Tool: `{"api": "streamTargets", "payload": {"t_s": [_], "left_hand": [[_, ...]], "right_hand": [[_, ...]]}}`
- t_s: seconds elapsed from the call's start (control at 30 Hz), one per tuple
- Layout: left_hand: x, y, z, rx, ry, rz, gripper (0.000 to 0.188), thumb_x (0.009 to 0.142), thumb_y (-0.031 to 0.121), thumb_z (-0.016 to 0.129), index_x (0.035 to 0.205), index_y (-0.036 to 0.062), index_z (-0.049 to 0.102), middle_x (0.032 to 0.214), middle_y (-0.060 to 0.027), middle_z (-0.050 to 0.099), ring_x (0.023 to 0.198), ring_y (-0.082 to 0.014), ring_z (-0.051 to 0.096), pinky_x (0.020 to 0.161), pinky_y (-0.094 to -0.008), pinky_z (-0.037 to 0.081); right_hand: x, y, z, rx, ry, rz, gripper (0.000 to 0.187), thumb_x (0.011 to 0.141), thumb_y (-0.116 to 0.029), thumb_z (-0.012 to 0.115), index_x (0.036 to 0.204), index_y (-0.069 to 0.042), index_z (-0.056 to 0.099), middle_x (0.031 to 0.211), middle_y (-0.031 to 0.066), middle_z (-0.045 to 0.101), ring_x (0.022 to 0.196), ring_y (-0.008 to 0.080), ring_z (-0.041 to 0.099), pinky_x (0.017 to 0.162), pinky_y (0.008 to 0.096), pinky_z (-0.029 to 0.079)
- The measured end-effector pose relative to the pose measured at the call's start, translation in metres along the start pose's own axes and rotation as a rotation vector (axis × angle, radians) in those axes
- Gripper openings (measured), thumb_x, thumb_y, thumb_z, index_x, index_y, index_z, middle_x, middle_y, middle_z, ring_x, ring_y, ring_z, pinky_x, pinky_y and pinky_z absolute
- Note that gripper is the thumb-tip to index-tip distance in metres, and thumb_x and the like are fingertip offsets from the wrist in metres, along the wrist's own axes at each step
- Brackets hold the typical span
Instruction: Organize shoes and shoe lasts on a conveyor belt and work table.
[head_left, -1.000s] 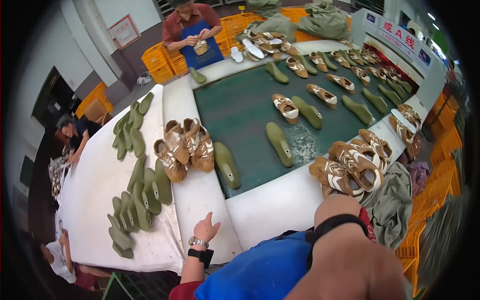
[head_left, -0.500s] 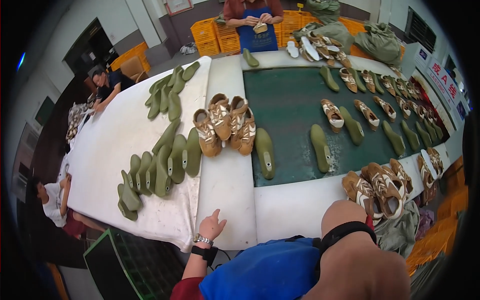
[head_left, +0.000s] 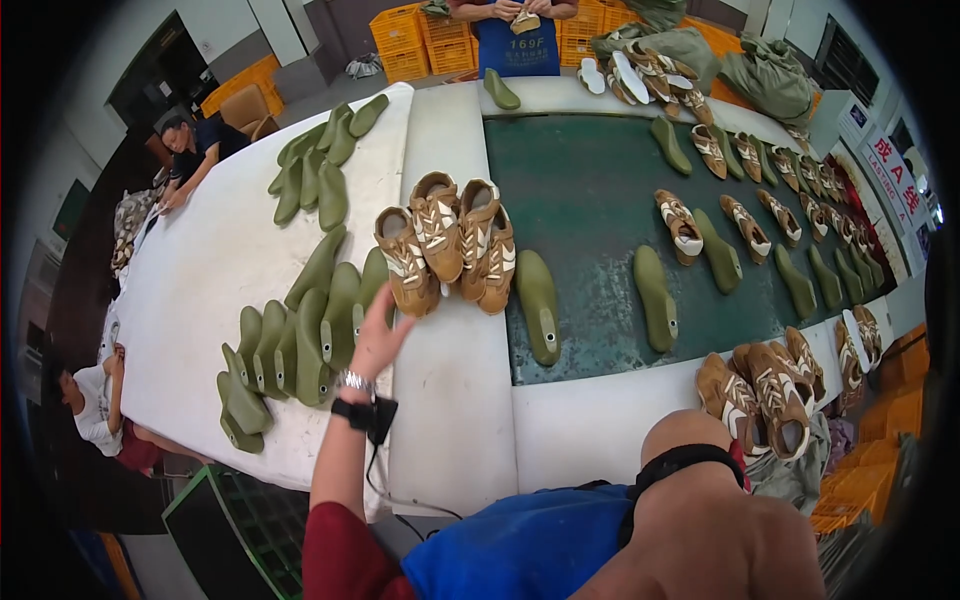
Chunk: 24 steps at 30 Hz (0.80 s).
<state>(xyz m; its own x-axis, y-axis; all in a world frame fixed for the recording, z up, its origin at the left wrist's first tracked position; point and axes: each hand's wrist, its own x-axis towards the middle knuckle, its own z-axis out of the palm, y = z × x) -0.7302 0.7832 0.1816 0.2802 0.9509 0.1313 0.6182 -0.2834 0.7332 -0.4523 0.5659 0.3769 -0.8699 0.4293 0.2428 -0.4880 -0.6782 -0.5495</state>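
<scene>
My left hand point(head_left: 376, 338) reaches forward over the seam between the white cloth and the pale board, its fingers apart and nothing in them. Just beyond its fingertips stands a cluster of brown sneakers with white stripes point(head_left: 408, 262), packed side by side. A green shoe last point(head_left: 372, 280) is partly hidden behind the hand, and whether the fingers touch it or the nearest sneaker I cannot tell. More green lasts point(head_left: 312, 345) lie grouped to the left of the hand. My right hand does not show.
A dark green belt point(head_left: 590, 200) carries lasts and sneakers in rows. Several sneakers point(head_left: 770, 390) rest on the pale near edge at right. White cloth point(head_left: 190, 330) covers the left table. A green crate point(head_left: 225, 530) stands below it. People work at the far and left sides.
My left hand has moved forward and left, from over the bare pale board up to the sneakers and lasts. Its fingers have spread. The whole view has shifted slightly.
</scene>
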Motion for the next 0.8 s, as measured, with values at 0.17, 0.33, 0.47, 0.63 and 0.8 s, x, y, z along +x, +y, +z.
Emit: {"api": "streamTargets", "payload": {"t_s": [0.17, 0.33, 0.47, 0.63, 0.8], "left_hand": [[0.123, -0.052, -0.010, -0.071, 0.198, -0.074, 0.092, 0.073, 0.038, 0.070, 0.139, 0.0010, 0.019, 0.134, -0.0296, 0.035, 0.125, -0.0354, 0.037, 0.101, -0.0369, 0.034], [0.203, -0.069, 0.026, -0.021, 0.100, -0.434, 0.123, 0.063, 0.064, 0.067, 0.141, -0.0008, -0.003, 0.134, -0.0333, 0.031, 0.128, -0.0363, 0.034, 0.104, -0.0374, 0.030], [0.206, -0.136, 0.043, -0.137, -0.013, -0.566, 0.136, 0.058, 0.072, 0.065, 0.138, -0.0034, -0.015, 0.139, -0.0305, 0.025, 0.130, -0.0352, 0.030, 0.106, -0.0370, 0.026], [0.207, -0.068, 0.096, -0.355, -0.084, -0.448, 0.128, 0.066, 0.070, 0.060, 0.136, -0.0074, -0.015, 0.141, -0.0298, 0.018, 0.131, -0.0338, 0.028, 0.106, -0.0319, 0.025], [0.160, -0.062, 0.096, -0.577, -0.057, -0.473, 0.125, 0.069, 0.055, 0.069, 0.135, -0.0050, -0.018, 0.140, -0.0279, 0.021, 0.132, -0.0316, 0.025, 0.107, -0.0332, 0.024]], "right_hand": [[0.074, -0.085, -0.087, -0.600, 0.402, -0.627, 0.045, 0.094, -0.025, 0.044, 0.131, 0.001, 0.039, 0.120, 0.0099, 0.052, 0.100, 0.0172, 0.054, 0.087, 0.0308, 0.045], [0.024, -0.134, -0.305, -0.781, 1.387, 0.060, 0.087, 0.084, -0.056, 0.050, 0.142, -0.002, 0.014, 0.139, 0.0155, 0.031, 0.117, 0.0273, 0.043, 0.094, 0.0393, 0.039], [0.057, -0.127, -0.394, -0.709, 1.435, 0.259, 0.104, 0.078, -0.066, 0.050, 0.143, -0.003, -0.002, 0.147, 0.0172, 0.014, 0.128, 0.0352, 0.031, 0.101, 0.0445, 0.032], [0.033, -0.112, -0.483, -0.481, 1.118, -0.046, 0.081, 0.085, -0.061, 0.044, 0.140, -0.007, 0.019, 0.136, 0.0118, 0.038, 0.124, 0.0236, 0.038, 0.098, 0.0436, 0.036], [0.052, -0.089, -0.424, -0.303, 1.117, -0.015, 0.067, 0.087, -0.061, 0.040, 0.133, -0.012, 0.039, 0.133, 0.0087, 0.045, 0.120, 0.0230, 0.044, 0.101, 0.0398, 0.034]]}}
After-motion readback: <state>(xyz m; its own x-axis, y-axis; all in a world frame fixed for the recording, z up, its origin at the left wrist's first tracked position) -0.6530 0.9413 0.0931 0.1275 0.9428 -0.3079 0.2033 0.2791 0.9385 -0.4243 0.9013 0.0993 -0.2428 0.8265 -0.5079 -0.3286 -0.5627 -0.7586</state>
